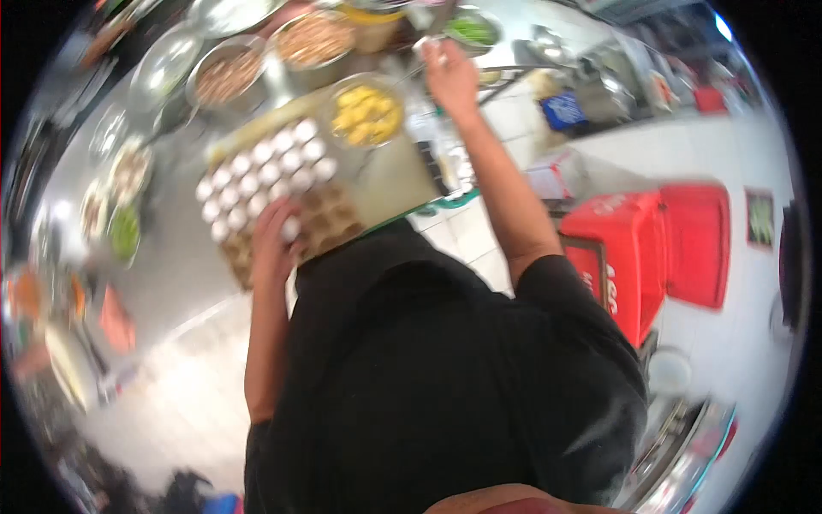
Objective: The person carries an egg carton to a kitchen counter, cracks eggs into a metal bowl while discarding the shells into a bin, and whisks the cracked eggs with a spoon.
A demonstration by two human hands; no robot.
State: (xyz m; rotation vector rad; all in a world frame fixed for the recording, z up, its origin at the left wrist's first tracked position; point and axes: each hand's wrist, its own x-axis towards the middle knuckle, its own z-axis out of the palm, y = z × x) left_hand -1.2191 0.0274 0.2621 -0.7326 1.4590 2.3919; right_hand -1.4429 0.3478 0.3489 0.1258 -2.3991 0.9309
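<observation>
A cardboard egg tray lies on the metal counter, with rows of white eggs at its far side and bare cups nearer the body. My left hand is over the tray's near part, its fingers curled round a white egg. My right hand is stretched out at the top of the view, beside the bowl of chopped greens; its fingers are bent round something white, too blurred to make out. Between the tray and my right hand stands a bowl of yellow pieces.
Bowls of brownish food and pinkish food stand at the back. More bowls and a green portion are at the left. A red bin with its lid raised stands on the right, near a blue packet.
</observation>
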